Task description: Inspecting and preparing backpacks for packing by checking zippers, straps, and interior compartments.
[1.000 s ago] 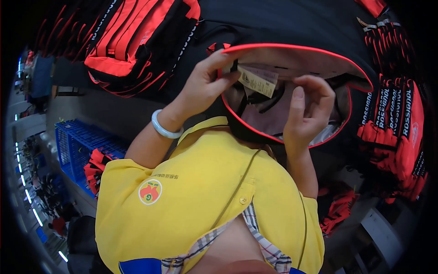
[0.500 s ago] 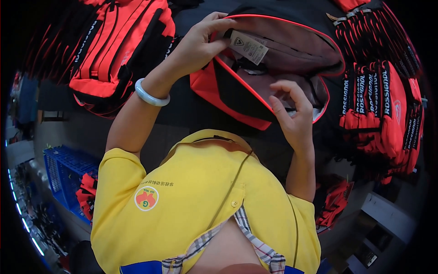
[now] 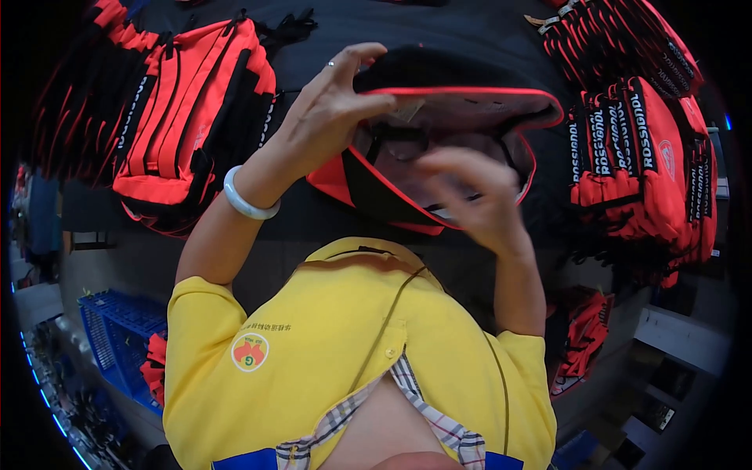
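Note:
A black bag with red piping (image 3: pixel 462 102) lies open in front of me, its grey lining (image 3: pixel 439 149) showing. My left hand (image 3: pixel 329 117) grips the bag's upper rim, fingers curled over the red edge, a white bangle (image 3: pixel 247 200) on the wrist. My right hand (image 3: pixel 470 192) hovers at the bag's mouth, blurred, fingers bent and apart, with nothing seen in it. A paper tag (image 3: pixel 407 110) is partly visible inside, just under the rim.
A pile of red and black bags (image 3: pixel 188 117) lies at the left, and another stack (image 3: pixel 642 149) at the right. A blue plastic crate (image 3: pixel 117 345) stands low on the left. More red bags (image 3: pixel 583 337) sit at the lower right.
The bag has shifted right and down toward me and opened wider. My left hand moved along the rim, my right hand rose to the opening. The tag is now mostly hidden.

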Tool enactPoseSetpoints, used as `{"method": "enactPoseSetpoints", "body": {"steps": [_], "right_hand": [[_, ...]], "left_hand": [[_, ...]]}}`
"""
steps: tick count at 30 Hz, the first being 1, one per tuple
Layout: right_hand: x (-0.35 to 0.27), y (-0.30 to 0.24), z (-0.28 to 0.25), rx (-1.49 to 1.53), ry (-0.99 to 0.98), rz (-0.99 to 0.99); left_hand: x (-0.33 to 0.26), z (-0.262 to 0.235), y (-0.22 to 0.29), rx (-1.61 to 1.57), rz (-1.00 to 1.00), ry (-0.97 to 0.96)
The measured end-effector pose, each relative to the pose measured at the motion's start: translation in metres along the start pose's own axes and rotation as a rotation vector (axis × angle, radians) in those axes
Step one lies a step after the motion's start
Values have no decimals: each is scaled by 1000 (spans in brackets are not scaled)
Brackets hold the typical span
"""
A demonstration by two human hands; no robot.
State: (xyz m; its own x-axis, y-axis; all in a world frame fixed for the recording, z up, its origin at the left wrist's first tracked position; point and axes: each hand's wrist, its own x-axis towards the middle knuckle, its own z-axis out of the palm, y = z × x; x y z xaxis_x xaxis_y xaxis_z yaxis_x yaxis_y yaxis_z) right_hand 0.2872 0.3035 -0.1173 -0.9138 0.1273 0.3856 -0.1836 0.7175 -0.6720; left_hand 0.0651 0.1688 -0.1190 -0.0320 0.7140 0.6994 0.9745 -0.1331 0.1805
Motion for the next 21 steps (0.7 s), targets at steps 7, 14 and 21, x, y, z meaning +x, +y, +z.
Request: {"method": "enactPoseSetpoints", "body": {"steps": [7, 14, 21], "right_hand": [[79, 5, -57, -692, 14, -252], [218, 6, -122, -848, 567, -23], [233, -29, -236, -731, 625, 400]], "left_hand": [[5, -5, 7, -83, 13, 12], [109, -34, 95, -537, 114, 26], [87, -17, 139, -762, -63, -235]]}}
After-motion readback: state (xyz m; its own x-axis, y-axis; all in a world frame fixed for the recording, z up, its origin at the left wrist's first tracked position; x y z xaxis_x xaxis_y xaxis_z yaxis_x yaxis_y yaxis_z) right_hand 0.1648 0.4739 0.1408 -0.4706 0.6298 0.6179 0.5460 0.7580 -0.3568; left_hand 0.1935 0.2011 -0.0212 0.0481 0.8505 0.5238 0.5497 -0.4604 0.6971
